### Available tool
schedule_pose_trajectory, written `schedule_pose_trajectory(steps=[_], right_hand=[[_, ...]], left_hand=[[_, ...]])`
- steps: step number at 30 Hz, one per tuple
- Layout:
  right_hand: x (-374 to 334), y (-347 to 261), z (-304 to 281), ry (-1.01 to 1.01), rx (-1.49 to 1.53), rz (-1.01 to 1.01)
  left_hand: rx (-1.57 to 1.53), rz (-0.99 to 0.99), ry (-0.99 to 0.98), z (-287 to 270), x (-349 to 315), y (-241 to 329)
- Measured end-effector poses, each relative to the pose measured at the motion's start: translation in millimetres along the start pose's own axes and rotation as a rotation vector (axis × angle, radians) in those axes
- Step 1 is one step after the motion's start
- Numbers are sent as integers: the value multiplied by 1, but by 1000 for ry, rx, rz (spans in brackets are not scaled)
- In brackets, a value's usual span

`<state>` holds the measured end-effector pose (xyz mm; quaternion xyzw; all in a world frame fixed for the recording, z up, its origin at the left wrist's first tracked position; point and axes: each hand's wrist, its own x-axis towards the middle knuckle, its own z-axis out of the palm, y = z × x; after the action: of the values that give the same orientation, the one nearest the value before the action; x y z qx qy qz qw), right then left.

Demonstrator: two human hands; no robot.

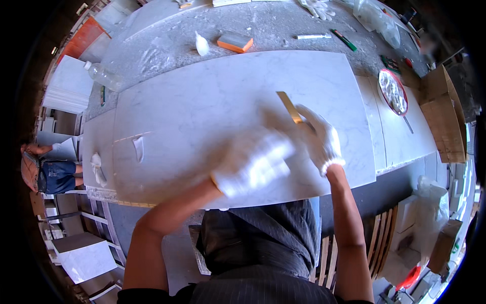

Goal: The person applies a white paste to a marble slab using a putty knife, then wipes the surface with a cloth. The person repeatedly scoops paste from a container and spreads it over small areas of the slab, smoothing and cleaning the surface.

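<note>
Gold strip [287,105] juts forward, gripped by the curled right hand [322,142]; left hand [255,161] blurred, its hold unclear.

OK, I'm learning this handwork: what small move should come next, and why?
Probably settle the left hand on the white slab before using the gold-coloured blade: that hand shows only as a blur over the slab, while the right hand grips the blade, its free end pointing away from the body.

Dusty grey worktable [276,26], wooden slats [382,237] lower right, pale bars [94,218] left
</note>
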<state>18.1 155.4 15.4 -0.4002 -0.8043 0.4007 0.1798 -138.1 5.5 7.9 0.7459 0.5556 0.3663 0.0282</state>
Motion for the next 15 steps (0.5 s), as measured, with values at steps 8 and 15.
schedule_pose_trajectory(steps=[8,15], right_hand=[[49,-6,32,-46,-331,-128],[52,-7,34,-44,-363,-262]], left_hand=[[384,-418,259,-32,-18,-79],[390,-407,240,-33,-11,-78]])
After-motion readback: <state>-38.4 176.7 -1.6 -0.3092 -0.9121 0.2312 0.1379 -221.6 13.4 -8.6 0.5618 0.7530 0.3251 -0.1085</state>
